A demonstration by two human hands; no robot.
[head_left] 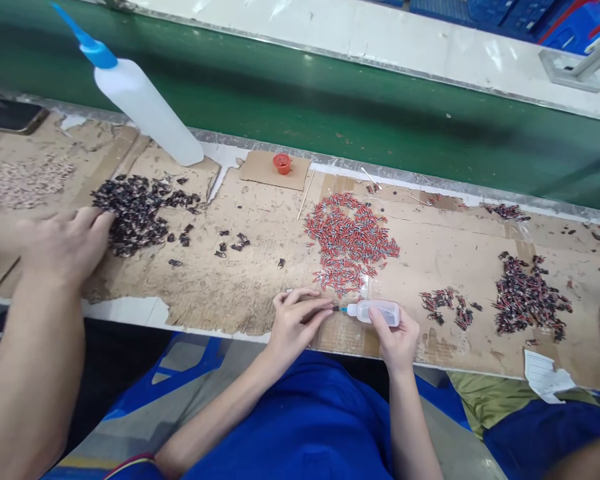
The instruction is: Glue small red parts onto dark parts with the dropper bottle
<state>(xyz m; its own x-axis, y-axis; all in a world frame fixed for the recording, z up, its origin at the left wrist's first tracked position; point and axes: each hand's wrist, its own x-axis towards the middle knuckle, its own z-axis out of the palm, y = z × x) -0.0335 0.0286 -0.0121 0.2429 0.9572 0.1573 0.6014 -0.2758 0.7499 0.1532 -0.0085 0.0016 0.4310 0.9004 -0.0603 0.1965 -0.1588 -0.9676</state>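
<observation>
Near the front edge of the cardboard-covered bench, my left hand [300, 319] pinches a small dark part [336, 308] between thumb and fingertips. My right hand [397, 337] grips a small clear squeeze bottle [380, 312] lying sideways, its thin blue-green tip [344, 309] pointing left at the dark part. Tip and part are very close; whether they touch I cannot tell. Just beyond my hands spreads a pile of small red-and-silver parts [350, 230]. To its right lie a few dark-and-red pieces [445, 303].
A co-worker's hand [65, 243] rests by a heap of dark parts [135, 210] at left. A tall white bottle with blue nozzle [147, 107] leans behind. A red cup [282, 163] stands on a cardboard piece. Another dark-red heap [530, 297] lies right. A green wall [280, 100] runs behind.
</observation>
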